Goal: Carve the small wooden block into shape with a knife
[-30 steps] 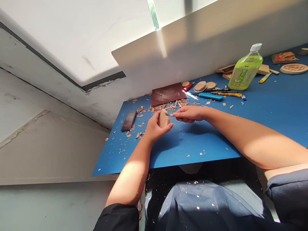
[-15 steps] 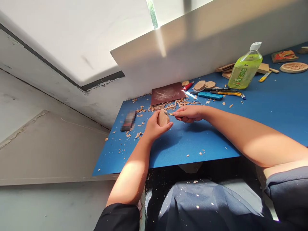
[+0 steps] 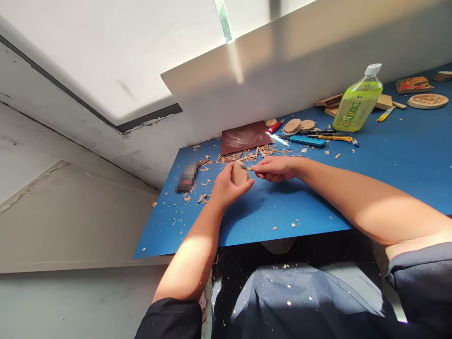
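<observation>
Above the blue table, my left hand is closed around a round, pale wooden disc, its thumb along the near edge. My right hand grips a small carving knife with a thin blade and a bit of yellow showing near the fingers. The blade's tip meets the upper right of the disc's face; most of the handle is hidden in my fist. Wood shavings lie scattered just behind both hands.
A brown sandpaper sheet lies by the wall. Right of it are wooden discs, a blue cutter, a yellow cutter and a green drink bottle. A carved round plaque lies far right. A blurred dark object sits left.
The knife and my right hand have shifted slightly left and down against the disc. My left hand keeps its hold, with the disc turned a little. The whole view has drifted slightly.
</observation>
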{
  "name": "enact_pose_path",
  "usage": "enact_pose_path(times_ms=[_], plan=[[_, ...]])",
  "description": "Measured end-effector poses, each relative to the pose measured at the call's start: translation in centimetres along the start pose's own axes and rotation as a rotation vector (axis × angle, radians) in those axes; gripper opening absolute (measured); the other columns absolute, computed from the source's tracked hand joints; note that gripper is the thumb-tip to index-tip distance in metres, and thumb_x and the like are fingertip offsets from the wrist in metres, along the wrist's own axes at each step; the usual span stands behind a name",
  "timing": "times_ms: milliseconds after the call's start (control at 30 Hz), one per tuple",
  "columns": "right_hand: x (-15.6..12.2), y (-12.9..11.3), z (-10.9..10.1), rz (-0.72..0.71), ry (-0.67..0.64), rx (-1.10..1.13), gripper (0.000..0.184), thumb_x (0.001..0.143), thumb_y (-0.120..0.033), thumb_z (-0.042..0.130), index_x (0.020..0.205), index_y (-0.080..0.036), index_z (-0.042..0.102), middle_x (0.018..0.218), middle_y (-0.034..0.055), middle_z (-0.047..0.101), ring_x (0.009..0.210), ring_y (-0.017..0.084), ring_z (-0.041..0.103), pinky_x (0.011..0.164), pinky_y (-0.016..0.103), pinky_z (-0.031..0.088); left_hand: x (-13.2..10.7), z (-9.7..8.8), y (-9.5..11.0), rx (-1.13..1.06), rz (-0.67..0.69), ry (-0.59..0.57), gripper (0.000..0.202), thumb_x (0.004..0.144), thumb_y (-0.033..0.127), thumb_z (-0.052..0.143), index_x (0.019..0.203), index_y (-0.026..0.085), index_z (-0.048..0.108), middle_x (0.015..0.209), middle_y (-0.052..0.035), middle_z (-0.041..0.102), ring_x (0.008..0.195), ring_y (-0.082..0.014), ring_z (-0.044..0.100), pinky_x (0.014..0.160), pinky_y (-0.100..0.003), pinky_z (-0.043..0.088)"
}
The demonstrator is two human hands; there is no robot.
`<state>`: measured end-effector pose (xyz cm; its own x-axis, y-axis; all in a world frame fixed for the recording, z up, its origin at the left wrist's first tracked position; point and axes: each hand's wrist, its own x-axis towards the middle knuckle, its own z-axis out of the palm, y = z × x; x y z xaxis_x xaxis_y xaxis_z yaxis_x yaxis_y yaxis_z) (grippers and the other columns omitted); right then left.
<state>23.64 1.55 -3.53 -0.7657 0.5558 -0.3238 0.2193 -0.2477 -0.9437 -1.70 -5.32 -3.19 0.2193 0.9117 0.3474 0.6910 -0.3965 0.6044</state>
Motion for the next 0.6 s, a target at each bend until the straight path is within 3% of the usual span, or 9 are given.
enact_pose_path(times_ms=[333, 600], plan=[[0.8, 0.0, 1.7, -0.073, 0.108, 0.053, 0.053, 0.1, -0.073, 0.068, 0.089, -0.022, 0.057, 0.057, -0.0106, 0.031, 0.045, 0.006, 0.018, 0.042, 0.022, 0.013, 0.1, 0.4, 0.4, 0.016, -0.086, 0.103, 0.082, 0.078, 0.066, 0.091, 0.141, 0.022, 0.061, 0.126, -0.0109, 0.075, 0.11, -0.0287, 0.072, 0.093, -0.039, 0.057], [1.0, 0.1, 2.4, -0.07, 0.1, 0.093, 0.052, 0.102, -0.072, 0.065, 0.089, -0.023, 0.054, 0.058, -0.0115, 0.03, 0.046, 0.006, 0.015, 0.043, 0.023, 0.011, 0.2, 0.7, 0.4, 0.034, -0.093, 0.15, 0.081, 0.075, 0.067, 0.092, 0.135, 0.022, 0.061, 0.123, -0.0101, 0.076, 0.107, -0.0278, 0.073, 0.09, -0.038, 0.056]])
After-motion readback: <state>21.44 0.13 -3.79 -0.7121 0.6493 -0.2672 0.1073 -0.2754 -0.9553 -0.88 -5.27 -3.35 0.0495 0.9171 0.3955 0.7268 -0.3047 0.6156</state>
